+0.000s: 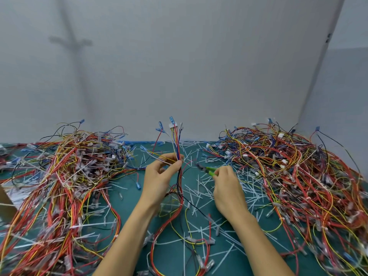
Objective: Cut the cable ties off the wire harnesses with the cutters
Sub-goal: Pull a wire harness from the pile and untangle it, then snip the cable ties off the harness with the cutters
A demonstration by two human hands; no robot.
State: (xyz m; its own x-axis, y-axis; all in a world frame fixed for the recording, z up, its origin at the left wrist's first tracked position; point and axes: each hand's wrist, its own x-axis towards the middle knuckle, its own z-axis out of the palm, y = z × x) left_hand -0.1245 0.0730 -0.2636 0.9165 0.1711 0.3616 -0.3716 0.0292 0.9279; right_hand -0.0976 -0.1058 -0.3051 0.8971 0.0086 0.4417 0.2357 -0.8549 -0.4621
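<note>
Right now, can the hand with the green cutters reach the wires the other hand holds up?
Probably yes: the cutters in the right hand point toward the harness that the left hand holds; nothing stands between.

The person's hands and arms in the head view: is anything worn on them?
Nothing worn is visible. The left hand and the right hand have no gloves or rings. Both forearms are uncovered down to the picture's edge: no sleeve, watch or bracelet.
</note>
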